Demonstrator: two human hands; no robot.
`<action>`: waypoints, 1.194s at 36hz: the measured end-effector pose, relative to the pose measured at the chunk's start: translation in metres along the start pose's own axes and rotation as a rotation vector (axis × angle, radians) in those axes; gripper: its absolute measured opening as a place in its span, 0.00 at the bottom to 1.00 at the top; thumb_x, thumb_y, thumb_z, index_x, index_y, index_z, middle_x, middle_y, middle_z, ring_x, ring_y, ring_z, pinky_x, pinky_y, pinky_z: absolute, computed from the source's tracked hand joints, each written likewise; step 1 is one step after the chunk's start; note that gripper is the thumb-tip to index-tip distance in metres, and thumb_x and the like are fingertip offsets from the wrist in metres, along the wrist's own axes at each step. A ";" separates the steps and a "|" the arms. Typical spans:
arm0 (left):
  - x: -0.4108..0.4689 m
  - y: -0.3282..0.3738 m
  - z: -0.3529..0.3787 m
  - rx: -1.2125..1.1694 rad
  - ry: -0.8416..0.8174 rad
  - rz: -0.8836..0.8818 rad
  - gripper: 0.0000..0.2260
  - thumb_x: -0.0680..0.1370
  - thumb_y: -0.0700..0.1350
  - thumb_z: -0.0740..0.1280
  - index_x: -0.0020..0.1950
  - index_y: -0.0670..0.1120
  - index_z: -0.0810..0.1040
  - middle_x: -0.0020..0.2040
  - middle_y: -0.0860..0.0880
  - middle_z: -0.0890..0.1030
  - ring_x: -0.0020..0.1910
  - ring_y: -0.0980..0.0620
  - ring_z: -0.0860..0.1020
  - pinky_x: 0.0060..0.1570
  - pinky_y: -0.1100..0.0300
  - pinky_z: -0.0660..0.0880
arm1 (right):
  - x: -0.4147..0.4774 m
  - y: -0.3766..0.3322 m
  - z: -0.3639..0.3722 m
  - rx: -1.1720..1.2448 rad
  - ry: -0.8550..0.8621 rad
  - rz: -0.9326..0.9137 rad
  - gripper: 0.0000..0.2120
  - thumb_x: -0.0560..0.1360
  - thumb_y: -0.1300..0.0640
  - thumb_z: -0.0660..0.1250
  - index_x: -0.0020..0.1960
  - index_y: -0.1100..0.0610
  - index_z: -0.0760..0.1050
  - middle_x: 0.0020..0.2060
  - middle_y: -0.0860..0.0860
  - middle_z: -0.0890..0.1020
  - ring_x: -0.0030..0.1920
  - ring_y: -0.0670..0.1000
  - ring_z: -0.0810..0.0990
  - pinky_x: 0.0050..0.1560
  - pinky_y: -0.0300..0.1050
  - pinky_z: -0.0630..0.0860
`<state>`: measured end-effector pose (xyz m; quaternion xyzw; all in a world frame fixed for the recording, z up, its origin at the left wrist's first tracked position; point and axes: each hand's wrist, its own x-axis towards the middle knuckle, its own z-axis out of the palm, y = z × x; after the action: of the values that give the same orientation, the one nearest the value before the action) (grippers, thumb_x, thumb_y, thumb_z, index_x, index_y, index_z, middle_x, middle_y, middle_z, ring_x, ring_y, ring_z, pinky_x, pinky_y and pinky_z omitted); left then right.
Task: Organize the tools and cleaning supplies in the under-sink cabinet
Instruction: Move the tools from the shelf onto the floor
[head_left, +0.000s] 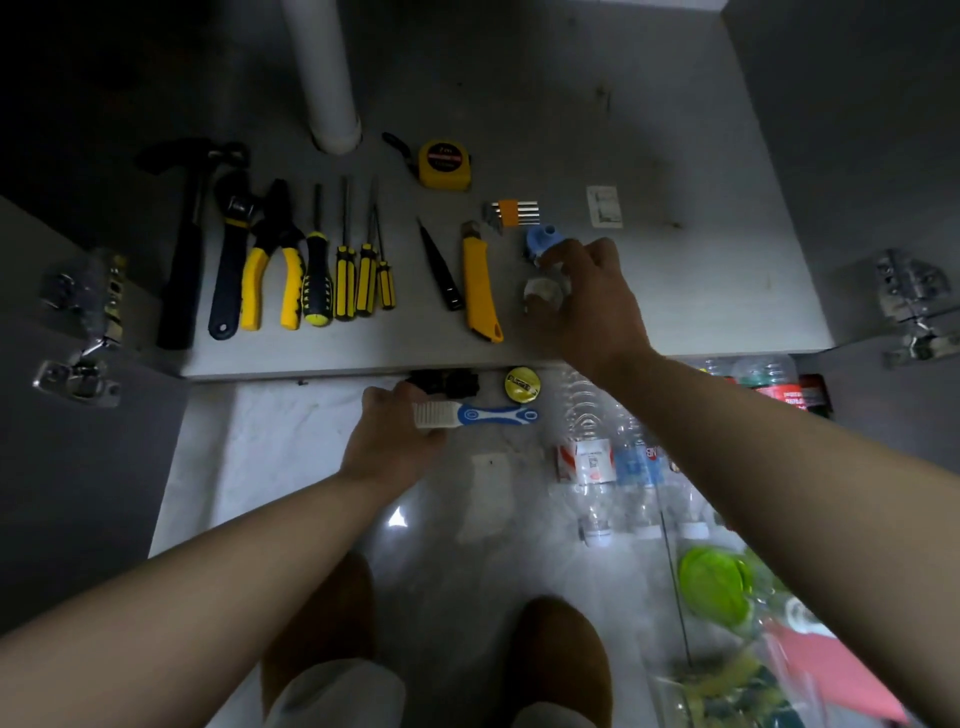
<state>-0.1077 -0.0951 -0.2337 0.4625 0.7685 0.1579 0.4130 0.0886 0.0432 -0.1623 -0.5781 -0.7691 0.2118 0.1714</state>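
Observation:
Tools lie in a row on the cabinet floor (675, 156): a black hammer (182, 249), a wrench (231, 249), yellow pliers (272, 265), several screwdrivers (345, 270), a yellow utility knife (480, 288), hex keys (511, 213) and a yellow tape measure (444, 163). My right hand (587, 296) reaches into the cabinet and closes around a small clear tape roll (543, 291), just below a blue-capped item (543, 240). My left hand (395, 436) grips the bristle end of a blue and white brush (483, 415) on the floor in front of the cabinet.
A white drain pipe (327, 78) stands at the back. Door hinges (83, 322) (909, 306) flank the opening. On the tiled floor lie several plastic bottles (613, 457), a yellow round tin (522, 384), black parts (441, 382) and a bag with green and red items (727, 597).

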 end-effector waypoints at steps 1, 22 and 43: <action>-0.002 0.005 -0.001 -0.002 -0.005 0.028 0.16 0.75 0.50 0.74 0.60 0.51 0.76 0.56 0.50 0.72 0.47 0.52 0.77 0.41 0.63 0.75 | 0.003 -0.001 -0.001 -0.039 -0.019 -0.010 0.19 0.75 0.51 0.72 0.63 0.55 0.74 0.57 0.56 0.72 0.45 0.52 0.73 0.46 0.42 0.69; -0.024 0.076 -0.022 -0.619 -0.095 0.255 0.12 0.75 0.38 0.75 0.58 0.43 0.82 0.51 0.47 0.86 0.48 0.57 0.84 0.46 0.69 0.78 | 0.023 -0.021 -0.028 0.127 0.048 0.041 0.15 0.74 0.62 0.68 0.61 0.58 0.78 0.58 0.59 0.79 0.55 0.60 0.80 0.56 0.55 0.78; -0.008 -0.064 -0.029 -0.401 0.239 0.034 0.11 0.75 0.42 0.76 0.45 0.61 0.85 0.42 0.67 0.85 0.45 0.69 0.82 0.47 0.78 0.72 | -0.044 -0.026 -0.015 -0.004 -0.110 -0.277 0.04 0.73 0.59 0.70 0.47 0.55 0.78 0.42 0.52 0.76 0.38 0.51 0.75 0.39 0.46 0.72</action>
<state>-0.1661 -0.1314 -0.2523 0.3621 0.7572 0.3680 0.4002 0.0873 -0.0038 -0.1373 -0.4543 -0.8501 0.2161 0.1554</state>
